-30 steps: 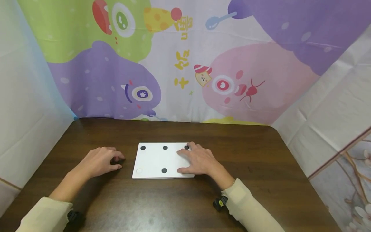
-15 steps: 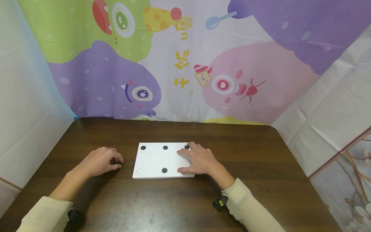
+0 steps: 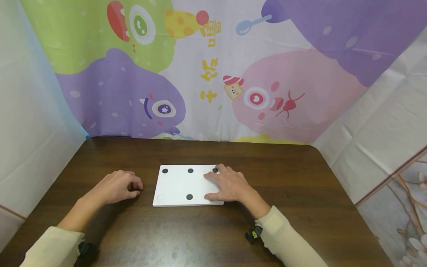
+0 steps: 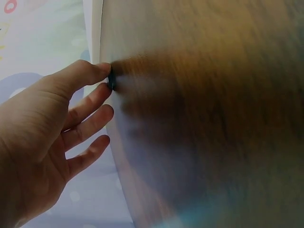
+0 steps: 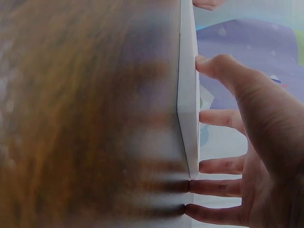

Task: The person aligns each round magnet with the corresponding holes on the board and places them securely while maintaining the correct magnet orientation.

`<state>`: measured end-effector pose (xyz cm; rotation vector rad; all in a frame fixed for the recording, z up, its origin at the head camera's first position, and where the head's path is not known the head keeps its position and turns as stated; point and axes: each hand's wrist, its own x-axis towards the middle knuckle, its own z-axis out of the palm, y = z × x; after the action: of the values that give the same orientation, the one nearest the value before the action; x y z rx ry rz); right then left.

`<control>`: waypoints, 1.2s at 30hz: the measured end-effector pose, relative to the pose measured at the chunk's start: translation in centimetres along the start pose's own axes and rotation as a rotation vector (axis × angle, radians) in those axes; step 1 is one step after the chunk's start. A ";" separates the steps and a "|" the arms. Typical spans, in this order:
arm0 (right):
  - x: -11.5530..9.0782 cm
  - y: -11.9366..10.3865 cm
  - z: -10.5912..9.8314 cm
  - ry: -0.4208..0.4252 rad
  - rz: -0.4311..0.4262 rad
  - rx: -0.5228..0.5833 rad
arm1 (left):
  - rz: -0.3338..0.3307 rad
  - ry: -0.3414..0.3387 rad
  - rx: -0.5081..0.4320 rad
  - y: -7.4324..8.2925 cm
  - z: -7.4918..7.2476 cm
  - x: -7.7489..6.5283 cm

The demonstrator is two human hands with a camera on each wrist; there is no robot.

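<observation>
A white rectangular board (image 3: 176, 185) lies flat on the table, with several dark round discs set in its top. One disc (image 3: 189, 197) sits along its near edge; a shallow round recess (image 3: 161, 197) shows at the near left corner. Left of the board, my left hand (image 3: 115, 187) pinches a small dark disc (image 4: 111, 78) between thumb and index finger, low at the tabletop, the other fingers loosely bent. My right hand (image 3: 228, 183) spreads over the board's right end, thumb and two fingertips touching its top and the other fingers past its edge. The palm covers the near right corner.
The brown wooden table (image 3: 200, 233) reflects light near the front. A printed cartoon curtain (image 3: 207, 74) hangs behind it, and pale panels (image 3: 33, 111) stand at the sides. Each wrist carries a small black camera (image 3: 254, 234).
The left thumb and index finger have drawn together on the small dark disc. The right hand and board have stayed put.
</observation>
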<state>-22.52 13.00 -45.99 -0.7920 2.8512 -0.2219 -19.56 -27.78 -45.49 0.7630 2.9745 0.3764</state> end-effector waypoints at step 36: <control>0.0 0.1 0.1 0.007 -0.004 -0.015 | 0.030 0.035 0.011 0.4 -0.9 0.3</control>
<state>-22.52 13.05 -46.06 -0.8007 2.8611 -0.2049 -19.69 -27.51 -44.53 0.8113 3.0034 0.3787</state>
